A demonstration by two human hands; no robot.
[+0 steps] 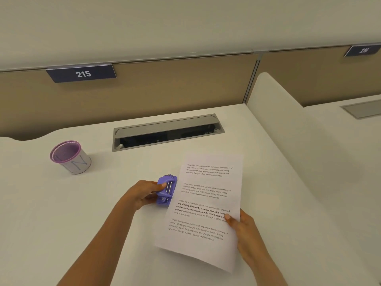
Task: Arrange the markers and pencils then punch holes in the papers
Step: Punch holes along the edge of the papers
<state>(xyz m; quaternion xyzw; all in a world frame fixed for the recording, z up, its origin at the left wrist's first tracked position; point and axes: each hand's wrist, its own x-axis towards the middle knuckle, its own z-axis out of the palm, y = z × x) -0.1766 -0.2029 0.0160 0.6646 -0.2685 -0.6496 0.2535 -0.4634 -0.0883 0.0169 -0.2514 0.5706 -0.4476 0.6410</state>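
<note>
A purple hole punch (167,189) stands on the white desk (61,203), and my left hand (142,195) grips it from the left with the thumb on top. A printed sheet of paper (204,205) lies angled to its right, with the sheet's left edge tucked into the punch. My right hand (241,226) pinches the paper's right edge, thumb on top of the text. A purple-rimmed white mesh pen cup (70,157) stands at the left of the desk; I see no markers or pencils sticking out of it.
A grey cable hatch (168,131) is open at the back of the desk. A tan partition with a sign "215" (82,73) rises behind. A white divider panel (288,124) borders the desk on the right.
</note>
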